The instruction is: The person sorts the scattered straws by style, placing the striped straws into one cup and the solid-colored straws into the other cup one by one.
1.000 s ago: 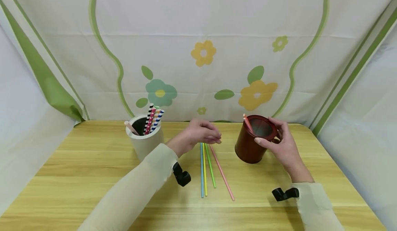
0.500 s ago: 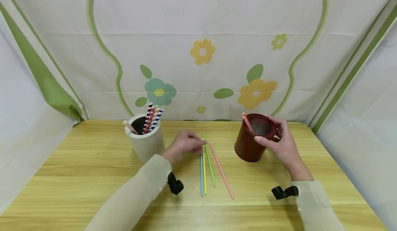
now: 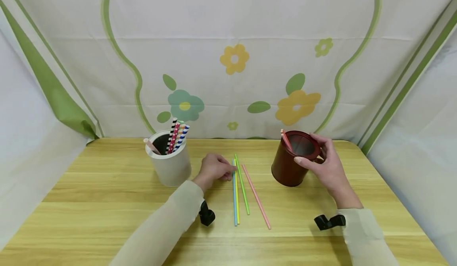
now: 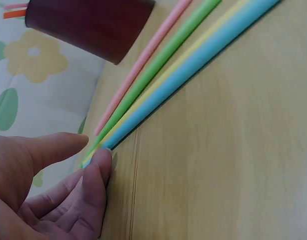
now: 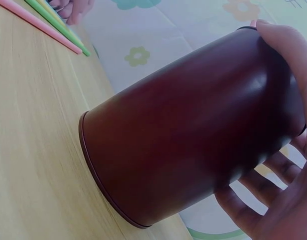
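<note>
Since a second ago, the left hand (image 3: pixel 215 167) has moved back and down, from over the far ends of the loose straws to just beside them. Those far ends now show. I think this means the hand is getting set at the blue straw (image 3: pixel 234 198), because no loose straw looks lifted yet. Its finger and thumb look spread, with a gap between the tips and the straw ends right by them. One tip seems to touch the blue straw, but I cannot see a pinch. The right hand (image 3: pixel 330 166) has stayed on the dark red mug (image 3: pixel 290 168), holding it with the thumb by the rim and the fingers bent round the other side.

Four thin, plain straws lie flat on the bench (image 3: pixel 107 202), between the white cup (image 3: pixel 171 170) and the mug. The blue straw and the yellow straw (image 3: pixel 237 202) are side by side, very close. The green straw (image 3: pixel 243 190) is near the yellow one at the far end, then leans away. The pink straw (image 3: pixel 256 197) slants off on its own, nearest the mug. The shiny mug stands up, with pink and orange straw tops (image 3: pixel 287 142) poking out. Patterned straws (image 3: pixel 172 139) stick out of the white cup.
</note>
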Available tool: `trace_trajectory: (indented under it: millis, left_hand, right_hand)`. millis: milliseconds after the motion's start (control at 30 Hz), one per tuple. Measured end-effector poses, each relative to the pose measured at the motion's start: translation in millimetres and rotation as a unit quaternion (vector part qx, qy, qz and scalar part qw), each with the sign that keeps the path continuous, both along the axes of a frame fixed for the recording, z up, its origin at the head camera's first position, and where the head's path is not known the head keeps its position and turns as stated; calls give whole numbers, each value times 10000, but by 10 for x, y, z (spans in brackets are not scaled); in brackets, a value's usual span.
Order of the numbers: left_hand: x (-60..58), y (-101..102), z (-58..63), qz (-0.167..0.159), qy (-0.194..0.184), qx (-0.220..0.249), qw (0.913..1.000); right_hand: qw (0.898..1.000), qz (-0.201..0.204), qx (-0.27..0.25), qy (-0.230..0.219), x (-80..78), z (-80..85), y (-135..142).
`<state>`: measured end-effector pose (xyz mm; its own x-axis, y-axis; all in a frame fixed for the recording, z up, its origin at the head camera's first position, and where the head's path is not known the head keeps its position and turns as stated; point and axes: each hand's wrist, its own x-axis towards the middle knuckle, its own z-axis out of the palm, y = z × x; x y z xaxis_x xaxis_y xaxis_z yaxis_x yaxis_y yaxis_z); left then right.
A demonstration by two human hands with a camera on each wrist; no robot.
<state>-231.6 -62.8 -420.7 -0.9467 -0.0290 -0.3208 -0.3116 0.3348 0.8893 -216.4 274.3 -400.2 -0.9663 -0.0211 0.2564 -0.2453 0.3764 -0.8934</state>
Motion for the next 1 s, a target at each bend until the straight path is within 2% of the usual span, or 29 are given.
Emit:
trace_trajectory:
  millis: [333, 700, 1000]
  left_hand:
    - [-3, 128, 1, 227, 203, -758, 9967]
    - [-53, 168, -6, 283, -2, -971, 9949]
    - [-48, 183, -1, 356, -110, -1037, 9939]
  right_hand:
    - [10000, -9, 29, 11, -10, 0, -5]
    - [10000, -42, 83, -33, 3, 8, 5]
    - [10000, -36, 69, -55, -2, -7, 17]
